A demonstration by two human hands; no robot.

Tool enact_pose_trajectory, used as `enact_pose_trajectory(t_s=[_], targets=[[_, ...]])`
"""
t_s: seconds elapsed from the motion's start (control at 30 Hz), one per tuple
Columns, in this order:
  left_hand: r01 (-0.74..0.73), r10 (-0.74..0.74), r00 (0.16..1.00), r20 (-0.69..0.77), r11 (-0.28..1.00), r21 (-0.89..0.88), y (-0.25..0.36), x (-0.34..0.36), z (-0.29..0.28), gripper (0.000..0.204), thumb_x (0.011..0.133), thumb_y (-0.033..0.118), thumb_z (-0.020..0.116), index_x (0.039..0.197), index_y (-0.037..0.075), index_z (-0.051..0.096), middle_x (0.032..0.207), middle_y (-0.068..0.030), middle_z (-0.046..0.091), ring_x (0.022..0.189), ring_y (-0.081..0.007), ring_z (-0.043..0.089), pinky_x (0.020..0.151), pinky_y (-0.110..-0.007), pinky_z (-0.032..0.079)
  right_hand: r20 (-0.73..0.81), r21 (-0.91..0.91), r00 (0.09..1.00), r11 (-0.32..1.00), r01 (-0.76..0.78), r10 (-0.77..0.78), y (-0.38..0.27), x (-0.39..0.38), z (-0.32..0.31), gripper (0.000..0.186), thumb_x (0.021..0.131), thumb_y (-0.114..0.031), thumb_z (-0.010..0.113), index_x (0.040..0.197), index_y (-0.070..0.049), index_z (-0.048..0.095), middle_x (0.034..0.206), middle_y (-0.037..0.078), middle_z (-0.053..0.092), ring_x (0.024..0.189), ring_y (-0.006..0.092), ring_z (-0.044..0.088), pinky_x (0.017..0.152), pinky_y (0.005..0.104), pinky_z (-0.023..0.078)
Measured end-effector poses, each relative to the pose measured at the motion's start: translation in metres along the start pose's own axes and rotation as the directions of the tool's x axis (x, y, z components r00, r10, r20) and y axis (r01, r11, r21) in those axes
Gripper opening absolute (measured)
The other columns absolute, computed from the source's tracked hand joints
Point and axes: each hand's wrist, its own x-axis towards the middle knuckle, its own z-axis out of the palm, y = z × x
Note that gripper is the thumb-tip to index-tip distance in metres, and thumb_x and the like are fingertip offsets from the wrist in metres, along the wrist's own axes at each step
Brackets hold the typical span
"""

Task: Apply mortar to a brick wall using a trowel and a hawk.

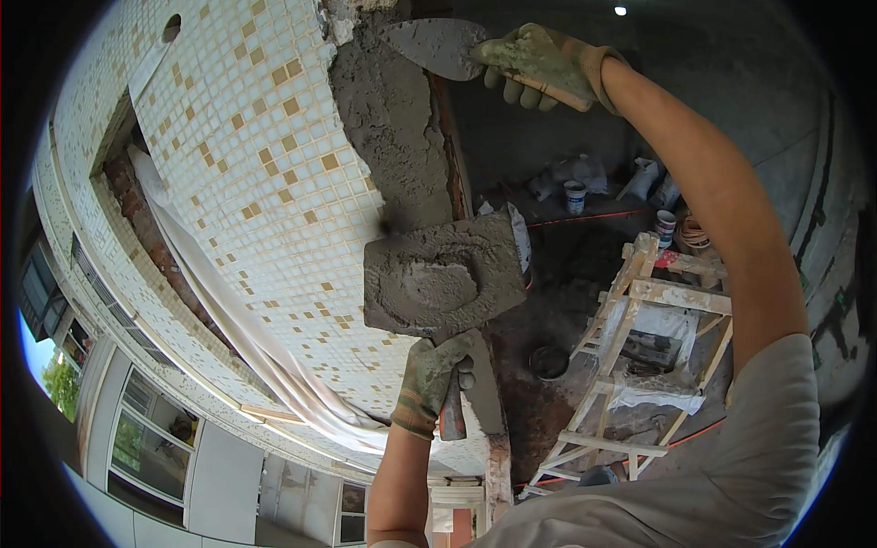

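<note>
Two gloved hands, both occupied. Right hand [539,68], upper part of the view: fingers closed round the wooden handle of one trowel [434,46], its grey, mortar-smeared blade pointing left, over the top of the mortar strip; contact between blade and strip cannot be told. Left hand [437,374], lower centre: closed on the reddish handle [452,413] of one flat mortar board [507,279], which stands in front of the wall edge, below the trowel. On the board, one spread of wet grey mortar [440,288], with a ring-shaped ridge near its middle. One vertical mortar strip [388,137], dark grey and rough, along the wall's right margin. One wall of small tiles [265,173], white with scattered tan pieces, left of the strip. One long pale cloth [219,315], draped along the lower left of the tiling. One wooden stepladder [598,388], splashed and worn, at right. Beyond the ladder's top, one pale bucket [575,197] beside white bags [585,171], and one coil of orange hose [694,232]. One dark round basin [548,363] on the floor, left of the ladder.
</note>
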Motion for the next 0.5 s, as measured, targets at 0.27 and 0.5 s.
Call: enact_pose_trajectory(t_s=[0.27, 0.5], targets=[[0.000, 0.001, 1.000, -0.022, 1.000, 0.020, -0.003, -0.005, -0.003, 0.016, 0.087, 0.013, 0.073, 0.094, 0.000, 0.066, 0.070, -0.0060, 0.060, 0.050, -0.0159, 0.057, 0.043, -0.029, 0.048, 0.098, 0.196, 0.954, 0.934, -0.298, 0.284, 0.088, 0.026, -0.042, 0.041, 0.104, -0.038, 0.046, 0.116, -0.001, 0.058, 0.077, 0.005, 0.059, 0.063, 0.0153, 0.059, 0.056, 0.0325, 0.050], [0.005, -0.004, 0.999, -0.041, 1.000, 0.019, -0.003, -0.011, 0.000, 0.015, 0.087, 0.014, 0.073, 0.092, 0.002, 0.065, 0.070, -0.0049, 0.059, 0.051, -0.0144, 0.056, 0.044, -0.028, 0.048, -0.584, -0.762, 0.688, 0.583, -0.281, -0.431, 0.157, 0.010, 0.054, 0.040, 0.098, -0.042, 0.063, 0.085, -0.004, 0.067, 0.063, 0.008, 0.062, 0.049, 0.0164, 0.055, 0.044, 0.0304, 0.044]])
